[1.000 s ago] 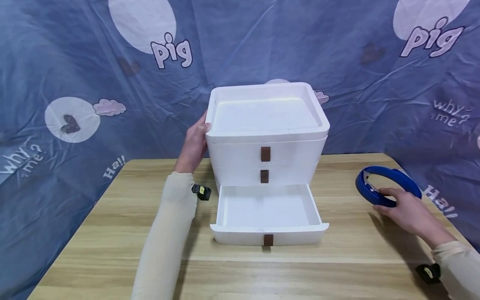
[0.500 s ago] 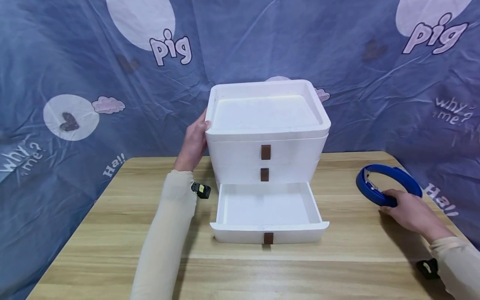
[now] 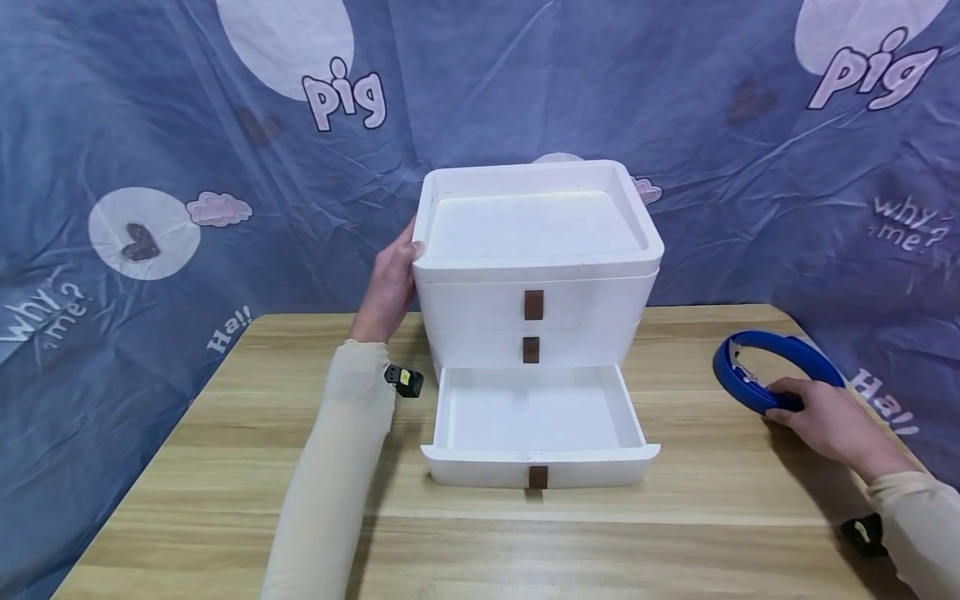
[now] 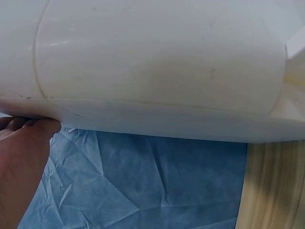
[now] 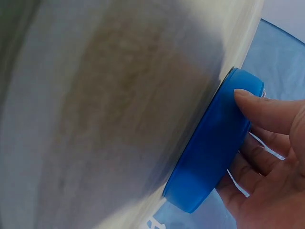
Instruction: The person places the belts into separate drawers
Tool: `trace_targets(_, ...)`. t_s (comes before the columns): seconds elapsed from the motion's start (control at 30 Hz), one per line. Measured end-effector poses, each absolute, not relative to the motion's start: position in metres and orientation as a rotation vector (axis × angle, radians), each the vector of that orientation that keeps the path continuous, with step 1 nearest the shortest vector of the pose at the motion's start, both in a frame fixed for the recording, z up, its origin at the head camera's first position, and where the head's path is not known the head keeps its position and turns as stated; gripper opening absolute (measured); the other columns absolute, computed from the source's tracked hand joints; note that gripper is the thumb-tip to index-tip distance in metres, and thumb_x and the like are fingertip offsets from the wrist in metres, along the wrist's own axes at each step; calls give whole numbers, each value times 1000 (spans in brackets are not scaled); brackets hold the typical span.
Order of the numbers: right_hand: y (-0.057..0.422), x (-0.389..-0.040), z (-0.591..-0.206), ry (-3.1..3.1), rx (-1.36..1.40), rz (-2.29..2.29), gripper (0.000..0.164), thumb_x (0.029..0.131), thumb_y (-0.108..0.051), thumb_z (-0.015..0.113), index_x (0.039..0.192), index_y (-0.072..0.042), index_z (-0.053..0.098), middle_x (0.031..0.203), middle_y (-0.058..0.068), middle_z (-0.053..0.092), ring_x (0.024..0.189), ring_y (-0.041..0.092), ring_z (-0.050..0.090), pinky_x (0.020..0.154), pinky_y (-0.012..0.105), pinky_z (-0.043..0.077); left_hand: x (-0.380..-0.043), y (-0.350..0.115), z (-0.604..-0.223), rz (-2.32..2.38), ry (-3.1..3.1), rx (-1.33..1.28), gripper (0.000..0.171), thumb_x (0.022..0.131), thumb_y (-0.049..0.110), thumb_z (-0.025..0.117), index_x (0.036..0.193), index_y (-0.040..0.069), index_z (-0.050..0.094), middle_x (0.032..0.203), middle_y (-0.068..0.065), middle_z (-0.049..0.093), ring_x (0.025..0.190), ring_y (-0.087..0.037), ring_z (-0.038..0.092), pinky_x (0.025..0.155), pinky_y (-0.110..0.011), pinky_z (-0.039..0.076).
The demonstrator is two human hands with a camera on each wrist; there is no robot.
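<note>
A white drawer unit (image 3: 480,312) stands on the table with its bottom drawer (image 3: 536,417) pulled out, nothing inside it. My left hand (image 3: 390,279) grips the upper left side of the unit, thumb at the top rim; in the left wrist view, fingers (image 4: 40,125) lie against the side wall. At the right of the table, a coiled blue belt (image 3: 731,379) with a metal buckle rests on edge. My right hand (image 3: 828,421) pinches its near side. In the right wrist view, the thumb (image 5: 264,109) presses the outer face while the other fingers are behind the band.
A wooden table (image 3: 225,467) bears everything. Two upper drawers with brown tabs (image 3: 533,305) are closed, beneath a shallow top tray (image 3: 528,227). A blue printed cloth (image 3: 480,83) hangs behind and along both sides.
My right hand has shifted slightly to the right along the belt's near side, away from the buckle. Left hand, drawer unit and belt stay nearly in place.
</note>
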State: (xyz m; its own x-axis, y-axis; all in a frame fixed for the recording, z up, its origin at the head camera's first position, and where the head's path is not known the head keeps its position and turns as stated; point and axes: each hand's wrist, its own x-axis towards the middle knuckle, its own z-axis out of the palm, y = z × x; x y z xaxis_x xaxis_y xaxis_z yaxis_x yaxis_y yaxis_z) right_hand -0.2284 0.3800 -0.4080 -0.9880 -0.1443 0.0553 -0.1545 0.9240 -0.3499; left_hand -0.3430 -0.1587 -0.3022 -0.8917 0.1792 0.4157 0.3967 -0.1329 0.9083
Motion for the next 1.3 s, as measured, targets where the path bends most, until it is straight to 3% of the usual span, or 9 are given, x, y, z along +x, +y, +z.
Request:
trace_targets(0.23,379,-228,-409,-3022,281,503,21,81,-2,74,99,9,68,86,19,66,70,26,55,62,42,44,-343,-158,-302,-2172,-1942,-667,67,91,25,43,155,11,28,158,-1,28,141,-13,29,112,-34,26)
trace_targets(0.47,376,-223,-411,-2915,317,404,23,81,1,72,102,11,68,94,29,66,82,45,62,65,56,47,-344,-156,-301,-2180,-1932,-667,67,91,24,42,155,11,29,157,-1,30,139,-13,31,112,-33,28)
trace_targets(0.67,377,-221,-410,-2907,303,414,22,81,2,70,101,11,67,95,31,65,85,51,60,68,62,45,-344,-155,-302,-2187,-1919,-667,66,91,22,41,155,9,29,158,-2,29,140,-14,30,112,-32,27)
trace_targets(1.3,375,-217,-401,-2900,187,310,25,79,4,66,103,11,62,96,33,61,80,50,57,63,63,41,-343,-157,-302,-2170,-1945,-631,69,89,26,43,155,11,29,157,-2,30,140,-13,30,112,-35,27)
